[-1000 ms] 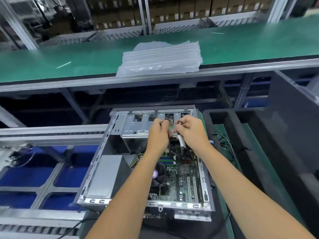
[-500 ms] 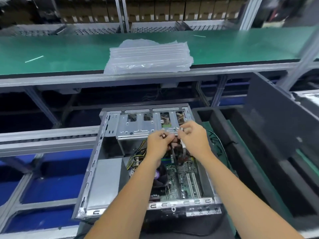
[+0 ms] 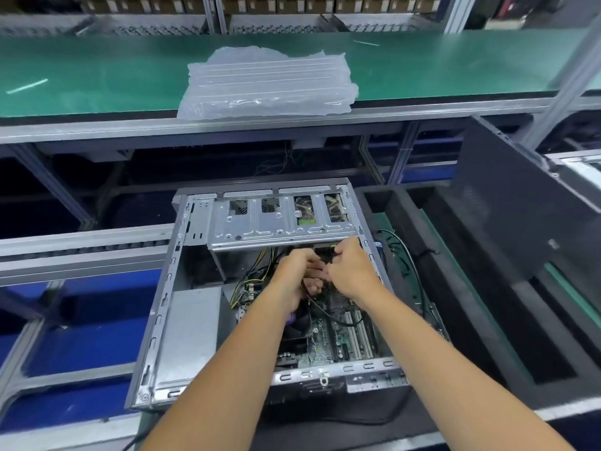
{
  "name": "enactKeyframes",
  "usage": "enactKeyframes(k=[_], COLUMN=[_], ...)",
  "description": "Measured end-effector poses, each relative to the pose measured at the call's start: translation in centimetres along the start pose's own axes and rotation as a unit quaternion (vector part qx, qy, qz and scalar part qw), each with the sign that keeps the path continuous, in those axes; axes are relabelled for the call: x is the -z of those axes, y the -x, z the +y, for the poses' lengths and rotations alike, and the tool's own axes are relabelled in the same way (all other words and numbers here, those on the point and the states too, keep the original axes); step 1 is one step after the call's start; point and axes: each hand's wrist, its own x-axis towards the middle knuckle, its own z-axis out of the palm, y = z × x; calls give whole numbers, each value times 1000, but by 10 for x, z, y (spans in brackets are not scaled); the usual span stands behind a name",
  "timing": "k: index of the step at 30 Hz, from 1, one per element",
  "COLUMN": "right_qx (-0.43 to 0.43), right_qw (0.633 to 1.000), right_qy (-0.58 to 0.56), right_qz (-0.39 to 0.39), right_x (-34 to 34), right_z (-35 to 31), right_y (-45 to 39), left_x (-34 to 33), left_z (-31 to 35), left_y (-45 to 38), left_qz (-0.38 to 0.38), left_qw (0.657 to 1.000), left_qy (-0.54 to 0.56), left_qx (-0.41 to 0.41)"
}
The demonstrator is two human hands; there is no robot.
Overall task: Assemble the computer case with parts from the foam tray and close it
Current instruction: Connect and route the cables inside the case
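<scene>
The open computer case (image 3: pixel 169 307) lies on its side in front of me, its green motherboard (image 3: pixel 328 340) showing inside. A silver drive cage (image 3: pixel 279 226) spans the case's far end. Both hands are inside the case just under the cage's near edge. My left hand (image 3: pixel 300 271) and my right hand (image 3: pixel 349 271) are close together, fingers curled round a thin black cable (image 3: pixel 328 315) that loops down over the board. What the fingertips pinch is hidden between the hands. The black foam tray (image 3: pixel 481 288) lies to the right.
A grey power supply (image 3: pixel 192 330) fills the case's left part. A dark side panel (image 3: pixel 527 203) leans at the right above the tray. Loose black cables (image 3: pixel 409 258) lie in the tray. A stack of clear plastic bags (image 3: pixel 266 86) sits on the green belt (image 3: pixel 97 70).
Both hands have dropped from the top of the drive cage down into the case below its edge. The white connector seen earlier in my right hand is out of sight.
</scene>
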Motion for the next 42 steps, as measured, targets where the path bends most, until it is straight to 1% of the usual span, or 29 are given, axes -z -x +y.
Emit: enactKeyframes(k=[1,2,3,4,5,6,8,9,11,12,15,19,22,26,31,35,42], right_qx=[2,-8,-34,-42,-37,-52,-79,-93,-93,-84,-83,-125,-133,-106,-154,-164,-175], right_qw=[1000,998,989,978,974,970,968,962,937,931,926,911,923,930,903,900,895], right_qy=[-9,-52,-129,-189,-210,-227,-226,-245,-325,-341,-351,-380,-344,-332,-392,-399,-403], right_qz=[9,36,62,77,77,70,81,83,87,97,108,104,108,117,86,65,79], right_x=[-4,-8,-12,-15,-18,-19,-17,-18,-16,-18,-24,-26,-25,-26,-24,-24,-25], right_z=[1,2,2,5,7,5,0,-1,-1,1,3,2,1,2,2,1,-4], right_y=[-1,-2,-3,-4,-2,1,6,7,9,10,11,8,9,10,3,2,2], left_x=[0,-1,0,0,0,0,-1,-2,-4,-4,-5,-10,-14,-15,-16,-15,-15], left_z=[0,0,0,-1,-2,-4,-6,-6,-8,-8,-9,-12,-15,-16,-16,-15,-17], left_y=[-1,-2,-3,-4,-5,-6,-7,-8,-9,-11,-11,-11,-10,-11,-10,-11,-10], left_qz=[-7,-14,-19,-22,-23,-18,-10,-14,-31,-37,-41,-14,-6,2,20,34,25], left_qw=[1000,1000,1000,1000,1000,999,999,999,999,999,997,996,995,995,994,994,992], left_qy=[4,4,0,-6,-12,-20,-29,-27,2,26,62,51,50,46,37,34,5], left_qx=[9,9,2,-7,-15,-20,-27,-29,-27,-26,-35,-71,-86,-91,-96,-103,-122])
